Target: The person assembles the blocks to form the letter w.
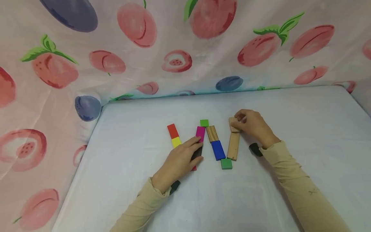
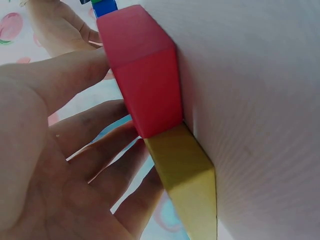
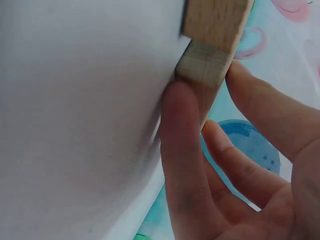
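Observation:
My right hand (image 1: pixel 255 124) pinches a small plain wooden block (image 1: pixel 233 120) between thumb and fingers. That block lies at the far end of a longer wooden block (image 1: pixel 233 146), and the right wrist view shows the two end to end, slightly out of line. My left hand (image 1: pixel 179 159) rests with loosely spread fingers over the left part of a zigzag row of blocks. Under and beside its fingers are a dark block (image 1: pixel 197 153), a magenta block (image 1: pixel 200 132) and a yellow block (image 1: pixel 175 141). In the left wrist view a red block (image 2: pixel 150 90) meets a yellow one near the fingers.
Between the hands, the zigzag continues with a light green block (image 1: pixel 204 122), striped wooden pieces (image 1: pixel 212 133), a blue block (image 1: pixel 218 150) and a darker green block (image 1: pixel 226 163). Another red block (image 1: pixel 173 131) tops the left end. A fruit-patterned cloth (image 1: pixel 174 35) hangs behind the white table (image 1: pixel 130 129).

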### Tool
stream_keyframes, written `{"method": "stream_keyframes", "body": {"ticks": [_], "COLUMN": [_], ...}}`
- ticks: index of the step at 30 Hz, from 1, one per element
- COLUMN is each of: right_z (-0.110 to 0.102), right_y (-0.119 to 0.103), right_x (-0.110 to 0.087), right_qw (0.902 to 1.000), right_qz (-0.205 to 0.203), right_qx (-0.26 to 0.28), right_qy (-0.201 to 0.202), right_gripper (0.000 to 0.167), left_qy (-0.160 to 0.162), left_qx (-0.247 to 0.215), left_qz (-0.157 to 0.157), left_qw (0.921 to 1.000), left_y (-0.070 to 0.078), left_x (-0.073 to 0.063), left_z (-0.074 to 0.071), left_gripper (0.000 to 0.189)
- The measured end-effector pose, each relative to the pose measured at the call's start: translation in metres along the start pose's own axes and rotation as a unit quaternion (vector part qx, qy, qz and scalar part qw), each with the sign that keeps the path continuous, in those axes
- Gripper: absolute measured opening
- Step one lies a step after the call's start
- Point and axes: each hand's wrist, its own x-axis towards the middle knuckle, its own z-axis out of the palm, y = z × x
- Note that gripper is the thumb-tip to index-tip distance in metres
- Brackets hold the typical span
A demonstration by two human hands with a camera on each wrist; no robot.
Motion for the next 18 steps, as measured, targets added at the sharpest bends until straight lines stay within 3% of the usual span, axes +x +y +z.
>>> {"method": "stream_keyframes", "body": {"ticks": [18], "right_z": [-0.0032], "right_y": [-0.002], "right_x": [-0.0054], "right_qw": [0.9998], "right_qz": [0.019], "right_qx": [0.002], "right_qy": [-0.003], "right_gripper": [0.04], "left_qy": [0.005], "left_qx": [0.001], "left_qz": [0.004], "left_qw": [1.0], "left_y": [0.0014], "left_x": [-0.0004], "left_z": [-0.0017], "left_gripper": [0.05]}}
